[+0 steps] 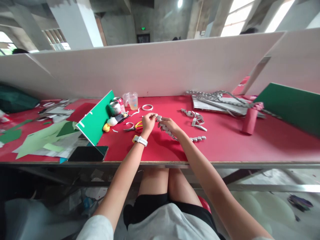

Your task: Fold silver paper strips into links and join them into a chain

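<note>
My left hand (pixel 148 122) is pinched at the end of a chain of small grey-white links (pixel 198 138). Close beside it, my right hand (pixel 170 125) has its fingers closed around the same chain. From under the right hand the chain runs to the right and lies on the red tabletop (pixel 225 146), partly hidden by the forearm. Beyond the right hand lie a second short chain (pixel 188 113) and some loose pale strips (pixel 200 127). Yellow-handled pliers (pixel 137 125) rest left of my left hand, near a white tape ring (pixel 129 126).
A green board (pixel 96 116) stands at left, beside cans (pixel 116 108), a plastic cup (pixel 133 101) and a plush toy (pixel 115 120). A phone (pixel 86 153) lies at the front edge. At right are a red cylinder (pixel 249 120) and a longer chain (pixel 215 96) on panels.
</note>
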`<state>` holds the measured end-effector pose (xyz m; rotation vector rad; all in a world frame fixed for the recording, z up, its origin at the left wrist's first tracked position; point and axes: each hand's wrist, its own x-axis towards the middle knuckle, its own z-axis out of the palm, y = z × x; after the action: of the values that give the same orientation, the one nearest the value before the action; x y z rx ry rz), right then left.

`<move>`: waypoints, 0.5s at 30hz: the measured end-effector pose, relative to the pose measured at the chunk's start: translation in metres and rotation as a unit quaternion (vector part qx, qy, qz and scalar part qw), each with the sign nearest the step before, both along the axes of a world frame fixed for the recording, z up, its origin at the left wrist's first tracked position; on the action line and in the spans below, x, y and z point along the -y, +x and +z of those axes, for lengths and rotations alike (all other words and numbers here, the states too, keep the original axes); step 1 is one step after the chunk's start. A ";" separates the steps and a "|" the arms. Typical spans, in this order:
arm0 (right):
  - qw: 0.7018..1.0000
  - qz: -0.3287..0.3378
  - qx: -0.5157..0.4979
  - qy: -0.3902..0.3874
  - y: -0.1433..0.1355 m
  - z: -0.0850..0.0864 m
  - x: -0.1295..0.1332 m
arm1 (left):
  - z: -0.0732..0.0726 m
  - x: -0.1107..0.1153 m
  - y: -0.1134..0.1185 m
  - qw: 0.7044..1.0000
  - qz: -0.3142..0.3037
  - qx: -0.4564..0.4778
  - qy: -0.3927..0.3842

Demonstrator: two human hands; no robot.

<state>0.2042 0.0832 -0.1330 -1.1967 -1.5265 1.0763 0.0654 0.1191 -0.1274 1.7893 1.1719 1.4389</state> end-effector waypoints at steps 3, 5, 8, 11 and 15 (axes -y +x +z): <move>0.994 -0.038 0.097 0.026 0.002 -0.004 -0.001 | 0.021 0.021 -0.031 0.994 -0.052 -0.089 -0.020; 0.981 -0.086 0.164 0.058 0.004 -0.009 -0.001 | 0.033 0.046 -0.072 0.986 -0.076 -0.143 -0.042; 0.956 -0.144 0.233 0.103 0.006 -0.015 -0.003 | 0.034 0.094 -0.154 0.967 0.029 -0.253 -0.006; 0.937 -0.179 0.271 0.127 0.005 -0.019 -0.005 | 0.015 0.128 -0.230 0.898 0.289 -0.332 0.008; 0.907 -0.223 0.316 0.168 0.004 -0.021 -0.005 | -0.024 0.135 -0.281 0.842 0.344 -0.415 -0.002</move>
<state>0.2082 0.0886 -0.1540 -1.6235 -1.6918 0.0983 -0.2154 -0.0162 -0.1518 2.1737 2.4481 0.9257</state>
